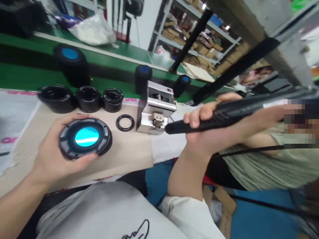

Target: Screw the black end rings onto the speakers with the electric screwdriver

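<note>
My left hand (53, 151) is closed around the rim of a round black speaker-like part (106, 141) with a shiny blue disc in its middle, held above the bench. My right hand (203, 124) grips a long black electric screwdriver (224, 114). Its tapered nose points left, at the front of a silver screw feeder (156, 106); whether they touch I cannot tell. A flat black ring (125, 123) lies just left of the feeder. Behind my left hand stand three open black cylindrical housings (88, 99) in a row.
Black cylinders with blue tops (72, 64) stand along the green bench (129, 56). A white plastic bag (93, 30) lies farther back. Dark posts (191, 39) rise at the right. Another person (269, 162) sits close on my right, and an open cardboard box (224, 209) is on the floor.
</note>
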A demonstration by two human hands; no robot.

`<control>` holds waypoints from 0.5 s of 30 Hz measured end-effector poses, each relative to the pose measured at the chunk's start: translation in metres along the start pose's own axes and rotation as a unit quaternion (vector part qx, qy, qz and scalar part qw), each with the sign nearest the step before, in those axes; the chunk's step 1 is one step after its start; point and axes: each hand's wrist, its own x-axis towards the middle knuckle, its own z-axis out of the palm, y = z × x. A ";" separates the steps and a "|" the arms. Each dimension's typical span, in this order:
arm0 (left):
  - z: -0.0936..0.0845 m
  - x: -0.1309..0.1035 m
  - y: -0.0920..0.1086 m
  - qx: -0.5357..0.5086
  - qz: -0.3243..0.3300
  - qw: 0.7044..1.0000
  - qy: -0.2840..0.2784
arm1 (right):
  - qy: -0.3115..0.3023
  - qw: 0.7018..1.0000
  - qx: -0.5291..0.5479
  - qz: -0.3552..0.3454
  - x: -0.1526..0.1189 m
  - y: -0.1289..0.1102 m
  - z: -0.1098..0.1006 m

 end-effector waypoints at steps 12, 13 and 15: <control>0.053 0.031 0.018 -0.056 0.100 0.989 -0.097 | -0.022 0.994 0.078 -0.076 0.031 0.061 0.010; 0.053 0.031 0.018 -0.052 0.104 0.988 -0.098 | -0.029 0.994 0.082 -0.073 0.033 0.064 0.011; 0.052 0.031 0.017 -0.052 0.108 0.988 -0.097 | -0.052 0.993 0.084 -0.062 0.036 0.068 0.012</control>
